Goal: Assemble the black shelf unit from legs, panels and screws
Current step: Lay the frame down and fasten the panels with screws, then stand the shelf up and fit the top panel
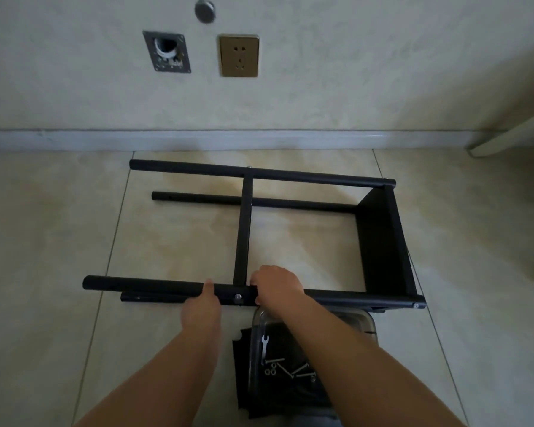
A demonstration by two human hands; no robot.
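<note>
The black shelf frame lies on its side on the tiled floor. Its near leg (154,285) runs left to right, with a silver screw head (238,297) in it where the narrow cross panel (242,229) meets it. My left hand (202,306) grips the near leg just left of the screw. My right hand (276,289) curls over the same leg just right of the screw. A wider black panel (383,238) joins the legs at the right end. The far leg (259,173) lies near the wall, and another leg (253,202) lies below it.
A clear plastic tray (255,322) under my right forearm holds a small wrench (264,346), several screws (304,372) and washers. It stands on a black sheet (241,359). The wall skirting (259,140) runs behind the frame. A white furniture leg (506,140) stands at the far right.
</note>
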